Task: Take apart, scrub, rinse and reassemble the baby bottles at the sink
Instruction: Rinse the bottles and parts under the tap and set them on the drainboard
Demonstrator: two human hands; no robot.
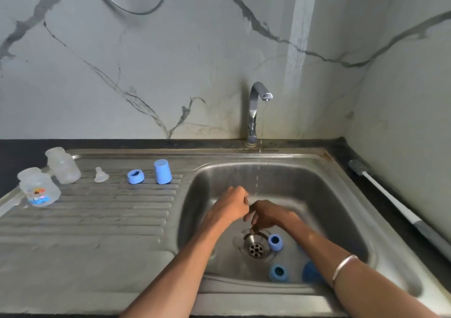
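Note:
Both my hands are low in the sink basin (341,195), just under a thin stream from the tap (259,93). My left hand (233,204) is curled into a fist. My right hand (267,216) has its fingers curled downward, touching the left. Motion blur hides whether anything small is held between them. Two blue collar rings (275,242) (278,273) and a blue cap (311,272) lie near the drain (255,248). On the drainboard (97,220) stand two clear bottles (39,190) (64,168), a clear teat (100,175), a blue ring (135,176) and a blue cap (162,171).
A bottle brush (390,200) with a white handle lies on the dark counter to the right of the sink, along the wall. The marbled wall rises directly behind the tap. A dark cable hangs on the wall at the top.

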